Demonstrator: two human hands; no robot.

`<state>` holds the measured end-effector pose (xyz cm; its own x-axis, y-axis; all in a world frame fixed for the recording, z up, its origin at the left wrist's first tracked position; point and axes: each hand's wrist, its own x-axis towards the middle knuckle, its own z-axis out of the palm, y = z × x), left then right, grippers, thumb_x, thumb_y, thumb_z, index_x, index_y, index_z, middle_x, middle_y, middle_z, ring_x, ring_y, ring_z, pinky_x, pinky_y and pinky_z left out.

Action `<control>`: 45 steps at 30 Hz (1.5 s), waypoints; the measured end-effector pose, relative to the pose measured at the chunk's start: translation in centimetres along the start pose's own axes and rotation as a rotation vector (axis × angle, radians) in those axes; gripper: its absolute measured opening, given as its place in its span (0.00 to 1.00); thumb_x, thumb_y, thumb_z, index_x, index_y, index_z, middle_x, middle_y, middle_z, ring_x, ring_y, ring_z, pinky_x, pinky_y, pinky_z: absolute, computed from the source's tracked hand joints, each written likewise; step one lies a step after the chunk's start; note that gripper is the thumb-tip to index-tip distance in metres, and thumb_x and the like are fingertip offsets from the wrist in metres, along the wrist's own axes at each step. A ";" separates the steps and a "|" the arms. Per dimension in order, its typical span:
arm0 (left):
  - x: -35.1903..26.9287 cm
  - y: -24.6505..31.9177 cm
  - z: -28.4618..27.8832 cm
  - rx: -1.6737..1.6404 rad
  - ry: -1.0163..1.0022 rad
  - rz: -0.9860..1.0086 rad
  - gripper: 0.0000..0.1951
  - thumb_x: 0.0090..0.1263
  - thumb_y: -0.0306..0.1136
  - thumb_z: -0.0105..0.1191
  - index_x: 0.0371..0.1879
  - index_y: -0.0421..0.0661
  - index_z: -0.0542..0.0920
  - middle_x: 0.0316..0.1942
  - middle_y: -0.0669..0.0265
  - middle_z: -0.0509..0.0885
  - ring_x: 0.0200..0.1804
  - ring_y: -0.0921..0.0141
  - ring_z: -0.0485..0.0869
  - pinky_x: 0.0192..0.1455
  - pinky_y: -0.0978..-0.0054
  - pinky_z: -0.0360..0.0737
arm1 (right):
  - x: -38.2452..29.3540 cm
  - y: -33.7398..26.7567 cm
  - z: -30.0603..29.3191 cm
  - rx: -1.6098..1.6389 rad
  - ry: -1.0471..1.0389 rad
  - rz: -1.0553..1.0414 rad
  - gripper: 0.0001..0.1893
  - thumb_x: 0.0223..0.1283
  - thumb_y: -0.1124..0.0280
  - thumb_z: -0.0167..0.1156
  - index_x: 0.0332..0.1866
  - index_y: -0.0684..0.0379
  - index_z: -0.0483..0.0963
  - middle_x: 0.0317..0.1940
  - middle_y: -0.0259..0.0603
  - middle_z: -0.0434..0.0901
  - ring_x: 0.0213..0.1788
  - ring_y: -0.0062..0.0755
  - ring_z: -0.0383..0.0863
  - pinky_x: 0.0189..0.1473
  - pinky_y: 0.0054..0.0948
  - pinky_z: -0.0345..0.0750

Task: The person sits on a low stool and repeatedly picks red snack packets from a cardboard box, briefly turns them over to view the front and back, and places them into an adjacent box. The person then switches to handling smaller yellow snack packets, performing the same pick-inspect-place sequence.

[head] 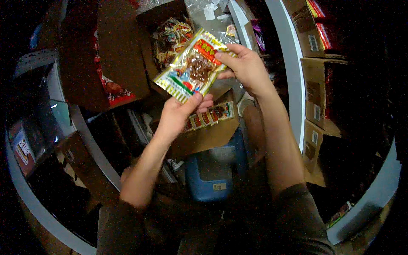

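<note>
A shiny plastic snack packet (194, 67) with a see-through middle and brown food inside is held tilted between both hands. My left hand (188, 110) pinches its lower edge, thumb on top. My right hand (244, 65) grips the upper right end, thumb on the front. Behind the packet stands a deep cardboard box (145, 47) holding many small packets (170, 38). Below my hands, an open cardboard box (207, 138) has a row of similar packets (220, 113) lying in it, partly hidden by my left hand.
A blue plastic stool or bin (208, 191) is below the boxes. Shelf edges (295, 47) curve along the right, with cardboard boxes (314, 75) behind them. On the left are a large carton (121, 47), a red packet (118, 92) and another shelf edge (92, 156).
</note>
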<state>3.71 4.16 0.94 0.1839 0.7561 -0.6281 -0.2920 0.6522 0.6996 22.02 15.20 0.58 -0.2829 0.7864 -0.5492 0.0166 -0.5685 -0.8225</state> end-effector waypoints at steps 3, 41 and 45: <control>0.6 0.6 -0.7 0.025 -0.051 -0.097 0.19 0.71 0.35 0.52 0.55 0.35 0.72 0.47 0.56 0.82 0.47 0.67 0.82 0.52 0.69 0.79 | 0.3 1.0 -0.6 -0.027 0.012 -0.129 0.17 0.60 0.67 0.63 0.52 0.62 0.74 0.39 0.34 0.82 0.34 0.19 0.80 0.31 0.17 0.78; 14.4 -40.1 -13.3 -0.819 0.819 -0.562 0.18 0.72 0.48 0.44 0.44 0.46 0.78 0.41 0.63 0.83 0.37 0.66 0.82 0.35 0.68 0.85 | -0.9 5.2 -0.9 -1.066 -0.329 0.052 0.13 0.64 0.65 0.54 0.42 0.65 0.76 0.30 0.43 0.80 0.35 0.30 0.78 0.42 0.28 0.74; 12.8 -41.1 -14.2 -0.807 0.756 -0.368 0.18 0.73 0.45 0.43 0.47 0.44 0.78 0.45 0.62 0.83 0.41 0.63 0.82 0.42 0.60 0.84 | -0.5 5.4 0.1 -1.004 -0.375 -0.032 0.15 0.61 0.60 0.54 0.40 0.62 0.76 0.36 0.56 0.81 0.42 0.56 0.80 0.46 0.45 0.76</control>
<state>4.76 -13.70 -40.71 -0.1453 0.1260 -0.9813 -0.8998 0.3956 0.1840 22.11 11.72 -3.55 -0.5708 0.5755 -0.5856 0.7367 0.0441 -0.6748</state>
